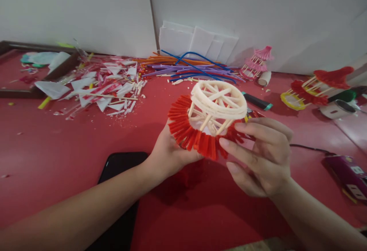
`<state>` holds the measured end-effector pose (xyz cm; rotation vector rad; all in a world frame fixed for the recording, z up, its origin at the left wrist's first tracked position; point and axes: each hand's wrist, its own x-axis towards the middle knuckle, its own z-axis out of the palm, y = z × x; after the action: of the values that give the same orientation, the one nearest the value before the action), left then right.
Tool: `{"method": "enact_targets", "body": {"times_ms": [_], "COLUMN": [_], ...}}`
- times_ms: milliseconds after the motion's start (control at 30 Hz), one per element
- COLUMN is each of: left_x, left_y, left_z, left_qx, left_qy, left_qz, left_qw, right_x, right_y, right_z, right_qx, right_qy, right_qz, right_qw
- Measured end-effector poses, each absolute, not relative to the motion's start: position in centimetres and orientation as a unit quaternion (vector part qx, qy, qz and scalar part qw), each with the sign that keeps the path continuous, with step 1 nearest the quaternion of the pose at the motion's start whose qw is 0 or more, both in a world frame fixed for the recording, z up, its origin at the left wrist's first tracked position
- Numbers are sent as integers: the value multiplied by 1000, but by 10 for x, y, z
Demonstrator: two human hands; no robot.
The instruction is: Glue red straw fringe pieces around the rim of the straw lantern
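Note:
A handmade pagoda model (pixel 218 100) is held up over the red table, slightly tilted. Its top is a cream ring with crossing spokes, resting on thin wooden sticks. Below that ring spreads a skirt of red pipe cleaner pieces (pixel 210 146). My left hand (pixel 172 149) grips the model from beneath on the left, with its fingertips mostly hidden behind the red skirt. On the right, my right hand (pixel 260 149) has its fingers bent and apart, their tips touching the edge of the red pieces.
Paper and plastic scraps (pixel 106 85) are heaped at back left, beside a dark-framed tray (pixel 37 90). Coloured pipe cleaners (pixel 189 67) lie along the wall. A pink model (pixel 255 63), a red-and-yellow model (pixel 318 86), a cutter (pixel 258 101), a purple power strip (pixel 345 176) and a black phone (pixel 120 212) surround my hands.

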<state>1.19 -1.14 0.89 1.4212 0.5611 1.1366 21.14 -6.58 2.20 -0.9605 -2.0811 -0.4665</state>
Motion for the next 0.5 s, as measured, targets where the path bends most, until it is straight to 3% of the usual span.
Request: {"method": "enact_targets", "body": {"times_ms": [500], "left_x": [12], "left_y": [-11], "left_z": [9], "left_qx": [611], "left_qy": [259], "left_qz": [485], "left_qw": [570], "right_x": [210], "right_y": [-71], "right_z": [26], "right_qx": [-402], "right_qy": [-801], "right_qz": [-200], "right_qw": [396]}}
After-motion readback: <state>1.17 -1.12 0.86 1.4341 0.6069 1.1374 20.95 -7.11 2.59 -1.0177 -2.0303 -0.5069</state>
